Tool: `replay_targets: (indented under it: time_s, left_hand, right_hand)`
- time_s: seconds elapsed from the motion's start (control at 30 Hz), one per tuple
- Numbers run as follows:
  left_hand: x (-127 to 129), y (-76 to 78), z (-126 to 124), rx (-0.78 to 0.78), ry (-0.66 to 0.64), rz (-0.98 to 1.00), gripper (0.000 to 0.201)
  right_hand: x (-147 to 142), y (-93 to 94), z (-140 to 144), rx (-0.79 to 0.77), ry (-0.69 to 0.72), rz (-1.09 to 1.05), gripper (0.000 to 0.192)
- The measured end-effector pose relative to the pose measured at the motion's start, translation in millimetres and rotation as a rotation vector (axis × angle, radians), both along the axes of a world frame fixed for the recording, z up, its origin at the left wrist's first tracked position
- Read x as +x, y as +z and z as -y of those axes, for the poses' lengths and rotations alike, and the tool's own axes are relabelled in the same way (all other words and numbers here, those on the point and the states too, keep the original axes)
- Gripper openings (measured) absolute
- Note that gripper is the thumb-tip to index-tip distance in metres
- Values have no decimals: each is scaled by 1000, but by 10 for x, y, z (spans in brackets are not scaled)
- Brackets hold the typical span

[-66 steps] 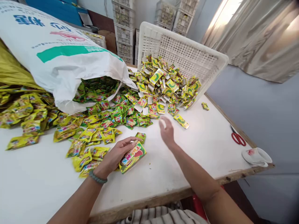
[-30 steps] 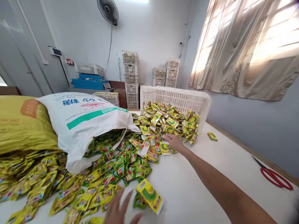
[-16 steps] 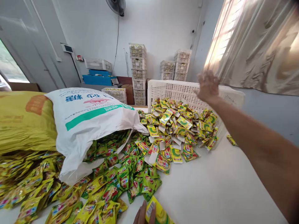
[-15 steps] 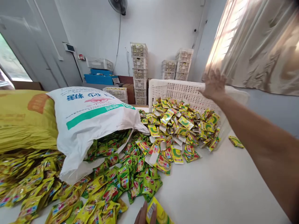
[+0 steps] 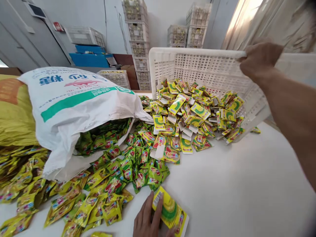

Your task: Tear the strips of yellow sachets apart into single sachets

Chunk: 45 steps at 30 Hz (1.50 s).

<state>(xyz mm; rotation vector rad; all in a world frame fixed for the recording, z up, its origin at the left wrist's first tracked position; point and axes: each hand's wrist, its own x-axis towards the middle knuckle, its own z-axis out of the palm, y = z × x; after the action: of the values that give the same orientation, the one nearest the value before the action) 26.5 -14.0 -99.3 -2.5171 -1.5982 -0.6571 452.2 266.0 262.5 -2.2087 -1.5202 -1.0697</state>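
Gripping white perforated plastic crate (image 5: 197, 51): right hand (image 5: 263, 61), fingers curled over its rim.
Flat yellow-green cardboard box (image 5: 170, 210): near side of crate, held in loosely curled left hand (image 5: 147, 215).
Crate step: apparently adjusting position; next move calls for firm rim hold.

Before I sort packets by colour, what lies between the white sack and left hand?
Green packets and yellow packets lie there, in the head view.
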Motion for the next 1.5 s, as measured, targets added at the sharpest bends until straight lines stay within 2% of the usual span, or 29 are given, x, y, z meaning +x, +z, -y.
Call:
replay_targets:
  time_s: [0.1,0.23,0.33,0.57,0.67,0.8,0.93,1.0,1.03,1.1,1.17,1.27,1.37,1.43,1.5]
  left_hand:
    - [6,46,2,-32,-17,25,80]
    - [13,62,7,-31,-3,35,74]
    - [8,33,4,-28,1,55,69]
    - [26,71,-3,-36,8,56,67]
    - [40,122,6,-54,7,44,68]
    - [42,163,20,-69,2,38,68]
    - [16,169,10,-62,-16,30,68]
    - [6,169,-1,-39,-37,22,69]
    - [5,171,-4,-30,-44,19,69]
    - [10,185,-3,-26,-43,24,69]
    - [22,211,8,-39,-34,39,67]
    - [40,261,37,-86,-18,69,65]
    - [57,316,56,-139,-19,112,63]
    - [68,348,57,-162,-18,147,62]
    - [78,371,48,-174,-18,170,60]
  right_hand:
    - [154,-24,265,96,54,72,122]
    - [243,-6,463,43,18,-46,108]
    - [246,2,527,61,31,-37,103]
    - [207,-36,651,124,62,-18,118]
    - [199,-28,648,90,56,-74,116]
    - [196,9,630,91,61,-8,114]
    - [17,-33,653,83,17,-16,119]
    - [-181,-186,640,148,85,-7,103]
    - [-295,-311,611,147,171,26,86]
    - [-518,-650,500,58,298,53,64]
    - [-709,-1080,351,-110,307,-143,63]
    - [-946,-1753,222,-490,229,-533,71]
    - [-1178,-2253,364,-575,247,-567,70]
    - [-1322,-2427,590,-523,286,-538,62]
    - [-1438,-2492,866,-483,349,-493,56]
